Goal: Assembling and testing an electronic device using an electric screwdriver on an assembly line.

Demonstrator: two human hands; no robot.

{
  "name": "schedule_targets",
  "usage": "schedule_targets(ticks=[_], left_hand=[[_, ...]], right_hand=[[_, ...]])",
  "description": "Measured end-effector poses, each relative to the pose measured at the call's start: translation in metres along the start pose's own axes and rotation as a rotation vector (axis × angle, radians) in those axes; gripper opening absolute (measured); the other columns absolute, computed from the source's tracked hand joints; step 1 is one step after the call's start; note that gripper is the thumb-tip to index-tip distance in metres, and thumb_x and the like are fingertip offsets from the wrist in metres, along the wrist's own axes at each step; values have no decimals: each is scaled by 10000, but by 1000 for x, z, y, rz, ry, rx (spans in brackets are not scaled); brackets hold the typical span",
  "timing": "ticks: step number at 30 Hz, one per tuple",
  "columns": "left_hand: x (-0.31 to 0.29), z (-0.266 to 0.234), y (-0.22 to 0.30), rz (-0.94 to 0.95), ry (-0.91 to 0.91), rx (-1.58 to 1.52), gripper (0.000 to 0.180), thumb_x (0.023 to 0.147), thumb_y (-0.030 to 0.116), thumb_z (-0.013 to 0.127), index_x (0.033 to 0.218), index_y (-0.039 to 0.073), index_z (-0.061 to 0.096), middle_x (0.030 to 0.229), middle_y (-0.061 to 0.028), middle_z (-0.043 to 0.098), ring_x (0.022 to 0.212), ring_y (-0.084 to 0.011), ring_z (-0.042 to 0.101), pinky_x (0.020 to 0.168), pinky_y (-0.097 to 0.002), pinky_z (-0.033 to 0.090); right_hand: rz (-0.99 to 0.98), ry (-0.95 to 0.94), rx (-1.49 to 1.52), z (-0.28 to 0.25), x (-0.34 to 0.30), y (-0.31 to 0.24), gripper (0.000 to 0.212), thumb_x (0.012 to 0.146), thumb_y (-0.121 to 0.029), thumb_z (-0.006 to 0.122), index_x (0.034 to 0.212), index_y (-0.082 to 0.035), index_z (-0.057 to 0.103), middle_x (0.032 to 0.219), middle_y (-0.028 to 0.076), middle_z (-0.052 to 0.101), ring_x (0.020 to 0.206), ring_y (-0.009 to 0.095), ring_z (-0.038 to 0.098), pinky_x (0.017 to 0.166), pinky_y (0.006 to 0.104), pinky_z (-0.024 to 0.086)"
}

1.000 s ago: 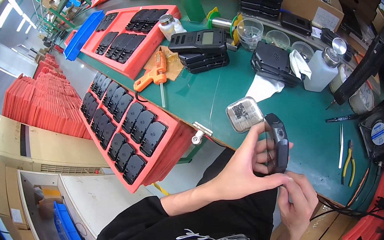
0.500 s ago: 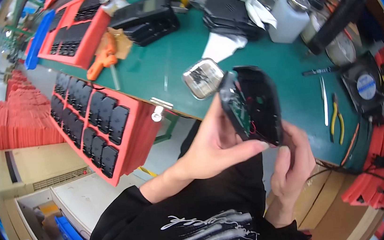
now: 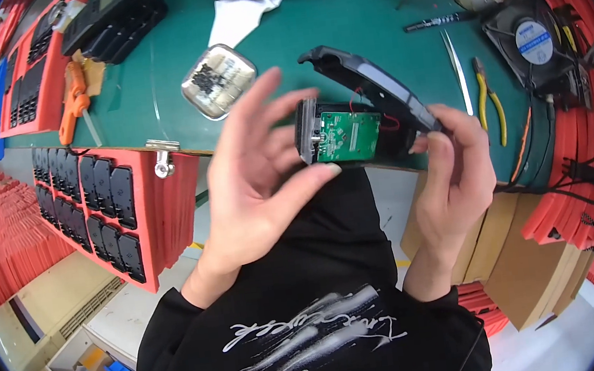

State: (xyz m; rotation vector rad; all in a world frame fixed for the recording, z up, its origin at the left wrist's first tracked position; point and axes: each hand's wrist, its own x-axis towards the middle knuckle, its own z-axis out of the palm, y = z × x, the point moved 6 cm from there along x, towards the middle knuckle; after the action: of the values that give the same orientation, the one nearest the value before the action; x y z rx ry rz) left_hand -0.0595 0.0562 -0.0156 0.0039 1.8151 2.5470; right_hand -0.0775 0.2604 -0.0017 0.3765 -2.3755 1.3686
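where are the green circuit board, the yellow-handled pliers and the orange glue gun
Green circuit board (image 3: pixel 350 135), head view: middle of its face.
Yellow-handled pliers (image 3: pixel 483 81), head view: near the pivot.
Orange glue gun (image 3: pixel 76 102), head view: middle of its body.

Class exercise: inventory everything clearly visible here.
opened handheld device: one, black, centre
circuit board: one, green, inside it
workbench: one, green, upper half
parts tin: one, silver, centre left
wipe: one, white, beyond tin
marker: one, black, upper right
pliers: one, yellow, right
tweezers: one, silver, by pliers
fan: one, black, far right
glue gun: one, orange, left
bulldog clip: one, silver, workbench edge
foam trays: many, red, both sides
shells: many, black, left trays
stacked devices: several, black, upper left
left hand: one, bare, by device
right hand: one, bare, holding device
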Motion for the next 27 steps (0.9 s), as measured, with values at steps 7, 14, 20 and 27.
schedule_targets(ticks=[7,14,20,27], left_hand=[[8,9,15,478,-135,1080,403,652,149,882,987,16,701,1216,-142,646,1083,-356,609,913,-434,496],[11,17,1,474,-180,1240,494,606,177,860,1078,86,744,1217,-123,644,1114,-351,581,915,-444,504],[17,17,-1,477,-190,1206,479,645,116,824,1114,73,742,1224,-132,646,1127,-351,592,926,-443,503],[27,10,-3,530,-177,1216,408,682,46,785,1088,78,754,1240,-139,645,1163,-353,596,948,-443,496]], right_hand=[[-61,-43,-34,6,17,5,180,881,64,680,1056,42,649,963,149,674,806,246,647,724,297,521],[-28,-25,-26,8,22,11,160,877,34,703,1032,32,667,932,133,679,772,226,636,692,281,508],[-39,-20,-33,9,32,15,134,894,12,685,1027,23,678,909,112,681,749,202,625,677,267,492],[-185,-156,-87,20,64,21,165,994,-21,583,1120,31,675,955,32,660,788,72,590,716,192,468]])
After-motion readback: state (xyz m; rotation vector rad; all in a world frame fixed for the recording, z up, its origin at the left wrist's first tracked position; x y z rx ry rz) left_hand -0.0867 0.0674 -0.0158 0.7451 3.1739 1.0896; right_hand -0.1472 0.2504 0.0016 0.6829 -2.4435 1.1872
